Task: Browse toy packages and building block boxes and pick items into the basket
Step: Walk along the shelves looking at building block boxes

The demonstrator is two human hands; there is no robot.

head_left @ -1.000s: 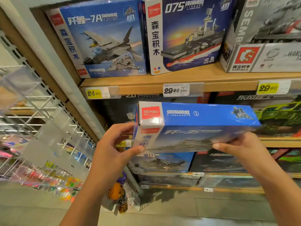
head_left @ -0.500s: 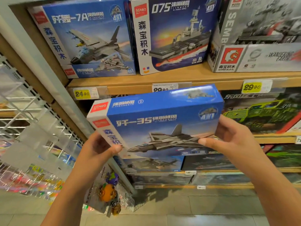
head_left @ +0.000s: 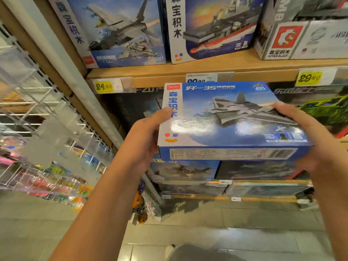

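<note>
Both hands held a jet box up for a look.

The left hand (head_left: 145,142) and right hand (head_left: 318,146) clasped the box (head_left: 231,121) by its short ends, thumbs on top, face tilted toward the eyes, probably for reading; it hung before the shelf (head_left: 188,72), no basket in view.

Two bare forearms, no sleeves in view, no watch, rings or bands. Left hand (head_left: 145,140) and right hand (head_left: 308,140) ungloved, fingers slim, nails short and plain. Grey rounded bit of clothing (head_left: 190,252) at bottom edge, too blurred to identify.
</note>
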